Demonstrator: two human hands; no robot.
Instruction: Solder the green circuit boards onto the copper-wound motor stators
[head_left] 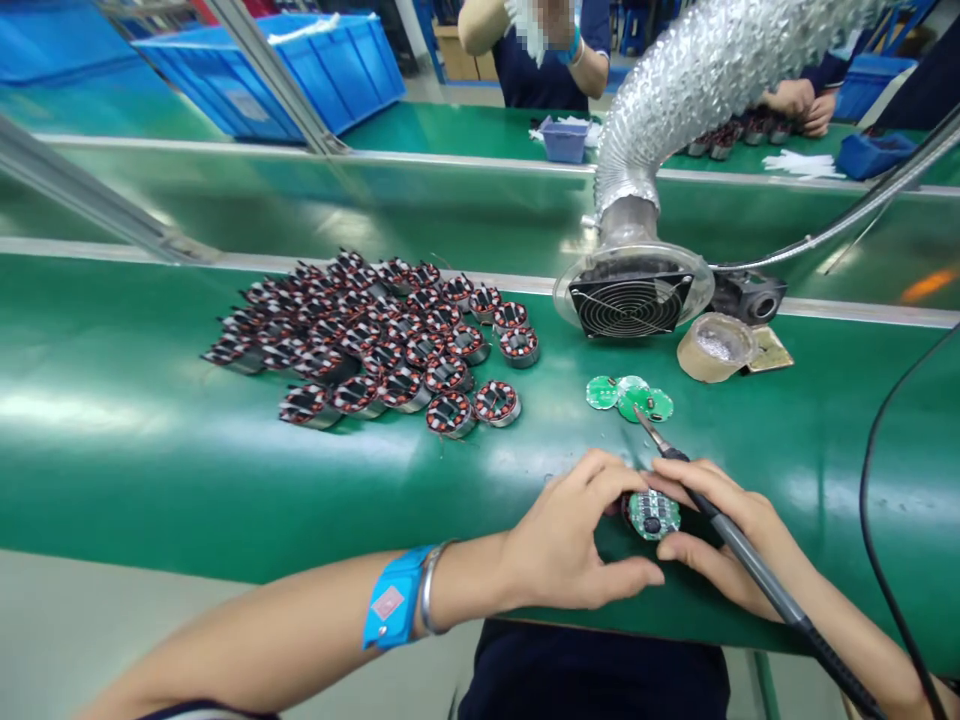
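My left hand (581, 540) curves round the left side of a motor stator topped by a round green circuit board (654, 516). Its fingertips touch the upper left edge, and the thumb stretches out below. From the other side my right hand (739, 525) brings index finger and thumb against the board's rim. A soldering iron (739, 545) lies across that same hand, its tip pointing forward over several loose green circuit boards (634, 403). Most of the stator is hidden under the board and fingers.
Wound motor stators (405, 385) crowd the green bench (150, 450) to the left. A fume extractor fan (631, 304) hangs from a silver duct (660, 110). Beside it sits a round tub (716, 347). A black cable (866, 500) loops at right. Co-workers sit opposite, near blue bins (277, 75).
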